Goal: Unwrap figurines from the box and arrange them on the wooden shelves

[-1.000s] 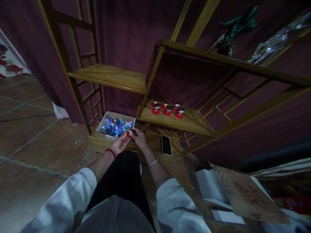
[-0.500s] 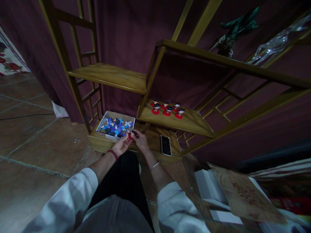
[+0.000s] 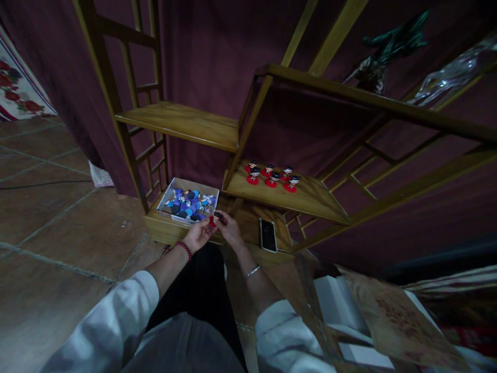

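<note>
Two pale sleeves (image 3: 112, 316) stretch forward over dark trousers (image 3: 194, 290), one bead bracelet (image 3: 184, 250) circling the left wrist and one silvery bracelet (image 3: 253, 271) the right. On the floor to the right, a white box (image 3: 339, 305) sits against a brown patterned sheet (image 3: 388, 311). Ahead, the left hand (image 3: 199, 234) has its fingers closed on the red base of a single figurine (image 3: 213, 221), while the right hand (image 3: 231, 229) pinches the dark top of the same piece. The figurine is held up just beside the near right corner of an open carton (image 3: 196, 185), and the two hands partly block the view of that corner.

The carton occupies the left end of the cabinet's bottom shelf (image 3: 246, 223), filled with blue, purple, black and white pieces too jumbled to count. One phone (image 3: 267, 234) lies flat toward the right end, close to the front edge. Above it, the middle shelf (image 3: 248, 190) juts over part of the bottom one. Six red-based figurines (image 3: 274, 179) stand there in two rows of three, gathered toward the back left corner. A slanting wooden post (image 3: 254, 111) divides them from the left bay and its bare-wood upper board (image 3: 182, 122). Two ornaments, one green (image 3: 399, 39) and one clear (image 3: 446, 77), top the upper right shelf (image 3: 349, 96), before a dark maroon curtain (image 3: 202, 52).
</note>
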Demonstrator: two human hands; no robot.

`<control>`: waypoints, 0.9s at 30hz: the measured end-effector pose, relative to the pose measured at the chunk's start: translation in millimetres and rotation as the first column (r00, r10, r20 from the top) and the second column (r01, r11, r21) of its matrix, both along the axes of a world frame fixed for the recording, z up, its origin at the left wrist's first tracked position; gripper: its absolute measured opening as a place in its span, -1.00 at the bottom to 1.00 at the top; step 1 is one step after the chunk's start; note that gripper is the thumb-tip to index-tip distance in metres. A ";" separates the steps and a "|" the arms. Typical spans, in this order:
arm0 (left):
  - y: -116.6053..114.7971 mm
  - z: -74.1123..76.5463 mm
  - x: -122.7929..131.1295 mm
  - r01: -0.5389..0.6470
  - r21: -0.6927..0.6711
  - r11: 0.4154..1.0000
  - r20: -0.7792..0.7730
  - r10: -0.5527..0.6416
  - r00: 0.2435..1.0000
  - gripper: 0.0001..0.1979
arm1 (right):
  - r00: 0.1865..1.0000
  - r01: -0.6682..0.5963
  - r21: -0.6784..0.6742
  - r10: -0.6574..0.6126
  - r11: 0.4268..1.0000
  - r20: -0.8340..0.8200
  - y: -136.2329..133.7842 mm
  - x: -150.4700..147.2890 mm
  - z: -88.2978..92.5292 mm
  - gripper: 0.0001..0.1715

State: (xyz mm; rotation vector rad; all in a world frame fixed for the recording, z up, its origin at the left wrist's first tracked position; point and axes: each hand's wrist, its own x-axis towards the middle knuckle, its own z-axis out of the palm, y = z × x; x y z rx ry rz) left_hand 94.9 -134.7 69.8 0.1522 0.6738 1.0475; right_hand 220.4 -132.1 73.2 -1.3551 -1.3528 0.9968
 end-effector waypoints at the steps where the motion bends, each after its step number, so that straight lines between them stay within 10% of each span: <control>1: -0.3 -0.6 1.1 -0.002 -0.004 1.000 -0.003 0.002 1.000 -0.89 | 1.000 0.001 -0.006 -0.001 1.000 -0.005 -1.1 0.7 -0.2 -0.60; 27: -12.4 29.3 19.8 0.002 -0.054 0.999 -0.106 -0.008 0.994 -0.81 | 0.996 0.038 0.036 -0.035 0.999 -0.087 -18.3 12.2 7.3 -0.62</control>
